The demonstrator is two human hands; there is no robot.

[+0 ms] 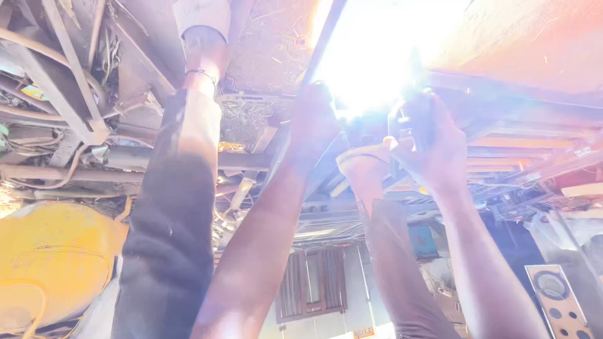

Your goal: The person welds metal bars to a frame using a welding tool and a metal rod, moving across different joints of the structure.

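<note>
Beside white glare, right hand (433, 141) gripping dark tool (411, 122)

Dark welding holder (411, 122) (glare-washed) on frame bar (502, 85)

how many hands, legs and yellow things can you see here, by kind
hands: 2, left hand on a metal bar, right hand gripping a dark tool beside the glare
trousered legs: 2, one and another
sandalled foot: 1
yellow tank: 1
total: 6
</note>
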